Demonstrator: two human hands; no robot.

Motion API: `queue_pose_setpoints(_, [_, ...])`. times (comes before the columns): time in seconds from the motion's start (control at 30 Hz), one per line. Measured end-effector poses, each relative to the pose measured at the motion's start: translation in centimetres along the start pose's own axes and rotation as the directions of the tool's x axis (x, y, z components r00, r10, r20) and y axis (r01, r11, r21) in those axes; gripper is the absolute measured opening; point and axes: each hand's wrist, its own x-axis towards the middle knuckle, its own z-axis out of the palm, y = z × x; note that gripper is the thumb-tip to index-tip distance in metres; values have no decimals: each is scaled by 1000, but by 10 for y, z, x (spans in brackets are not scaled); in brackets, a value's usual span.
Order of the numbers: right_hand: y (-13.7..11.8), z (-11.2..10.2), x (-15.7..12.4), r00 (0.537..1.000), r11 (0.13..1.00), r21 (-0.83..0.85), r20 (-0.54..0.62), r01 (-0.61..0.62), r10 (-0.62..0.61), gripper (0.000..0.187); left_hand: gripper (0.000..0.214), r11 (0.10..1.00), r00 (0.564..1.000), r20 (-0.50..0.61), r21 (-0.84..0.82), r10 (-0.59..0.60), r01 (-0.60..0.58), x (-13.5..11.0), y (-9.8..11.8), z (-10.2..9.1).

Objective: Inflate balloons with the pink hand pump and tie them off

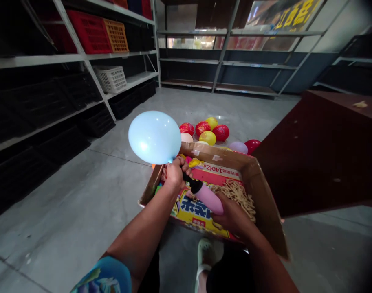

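A light blue balloon (154, 136), blown up large, sits over the nozzle end of a hand pump (206, 197) with a pink barrel and black tip. My left hand (175, 174) is closed around the balloon's neck, where it meets the pump's black end. The pump's far end is gripped by my right hand (230, 215). Both hands are above an open cardboard box (267, 191). Inside it lie flat balloons (196, 162) in several colours and a heap of tan rubber-like strands (237, 195).
Blown-up red (221, 132) and yellow balloons (208, 137) lie on the floor beyond the box. A dark brown panel (320, 150) stands at right. Metal shelves with a white basket (111, 79) and red crates (89, 32) line the left; more shelves (190, 61) stand at the back.
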Motion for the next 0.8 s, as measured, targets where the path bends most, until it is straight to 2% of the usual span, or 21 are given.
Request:
queue_pose_setpoints(0.1, [-1, 3, 4, 999, 999, 33, 24, 40, -41, 55, 14, 1000, 1000, -28, 6, -6, 7, -2, -13, 3])
queue_pose_setpoints(0.17, [-3, 6, 7, 991, 984, 119, -6, 130, -131, 72, 13, 1000, 999, -49, 13, -13, 13, -3, -19, 5])
queue_pose_setpoints(0.23, [-9, 7, 11, 970, 942, 233, -65, 243, -234, 81, 12, 999, 998, -49, 37, -30, 32, -4, -25, 6])
queue_pose_setpoints(0.33, [-22, 10, 16, 951, 884, 354, -150, 306, -269, 66, 13, 994, 998, -47, 99, -39, 44, -5, -33, 7])
queue_pose_setpoints(0.47, [-39, 16, 22, 965, 872, 421, -181, 250, -189, 47, 14, 987, 998, -48, 154, -30, 37, -6, -40, 5])
queue_pose_setpoints(0.57, [-44, 19, 26, 966, 861, 445, -183, 248, -184, 28, 13, 981, 996, -52, 180, -65, 74, -5, -42, 2])
queue_pose_setpoints(0.67, [-43, 16, 30, 971, 901, 365, -135, 233, -197, 22, 12, 975, 994, -61, 198, -91, 101, 1, -32, -2])
queue_pose_setpoints(0.73, [-41, 14, 32, 989, 960, 236, -51, 148, -140, 24, 11, 978, 996, -87, 203, -26, 43, 7, -20, -4])
queue_pose_setpoints(0.8, [-39, 15, 35, 999, 996, 86, 38, 29, -32, 28, 9, 967, 989, -132, 255, 61, -25, 13, -9, -6])
